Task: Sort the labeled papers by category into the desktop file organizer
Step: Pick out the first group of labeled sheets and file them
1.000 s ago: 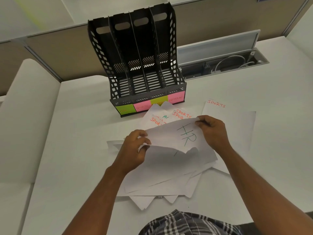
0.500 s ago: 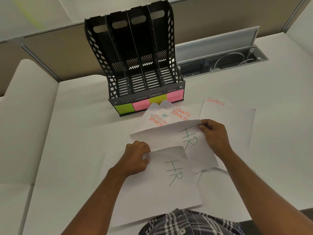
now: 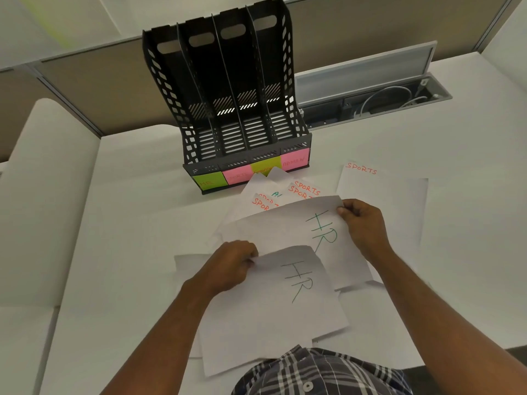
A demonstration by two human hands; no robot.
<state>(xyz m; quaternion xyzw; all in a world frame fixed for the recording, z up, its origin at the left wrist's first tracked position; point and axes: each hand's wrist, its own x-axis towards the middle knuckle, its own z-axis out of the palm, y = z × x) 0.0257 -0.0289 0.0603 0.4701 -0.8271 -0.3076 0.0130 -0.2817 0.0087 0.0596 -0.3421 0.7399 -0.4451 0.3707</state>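
The worktop [image 3: 470,223] lies bare to my left and far right, with open room between the paper pile and the black file organizer [image 3: 236,109] standing at the back edge. Its four slots are empty, tagged with green and pink notes. My left hand [image 3: 228,266] pinches the top corner of a sheet marked HR [image 3: 296,303] in green. My right hand [image 3: 362,223] grips the corner of a second HR sheet [image 3: 288,226], overlapped by the first. Sheets marked SPORTS [image 3: 379,189] lie beyond.
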